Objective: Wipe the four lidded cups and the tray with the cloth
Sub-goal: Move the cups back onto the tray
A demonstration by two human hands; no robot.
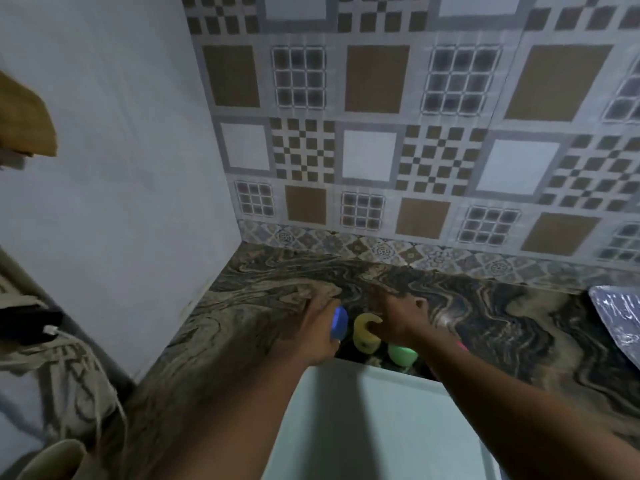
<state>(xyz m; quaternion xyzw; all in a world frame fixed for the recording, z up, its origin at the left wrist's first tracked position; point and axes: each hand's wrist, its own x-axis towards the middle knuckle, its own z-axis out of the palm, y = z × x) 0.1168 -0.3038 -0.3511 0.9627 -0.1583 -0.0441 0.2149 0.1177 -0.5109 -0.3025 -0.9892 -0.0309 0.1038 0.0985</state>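
On the counter (502,323), just beyond the tray (363,427), the left hand (320,317) grips the blue cup (338,322) and the right hand (398,320) pinches the yellow cup (365,332). The green cup (401,355) stands beside them. Wiping looks barely begun, and the next move needs a cloth, which I cannot see.

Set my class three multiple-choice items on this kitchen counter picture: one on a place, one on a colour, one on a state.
1. Where is the green cup? A in a sink; B on the counter just past the tray; C on a shelf.
2. What colour is the cup at the right hand? A red; B white; C yellow.
3. What is the left hand doing? A gripping the blue cup; B lying flat on the tray; C hanging idle.
Answers: 1 B, it sits beyond the tray's far edge; 2 C, the fingers curl on the yellow cup; 3 A, its fingers wrap the blue cup.
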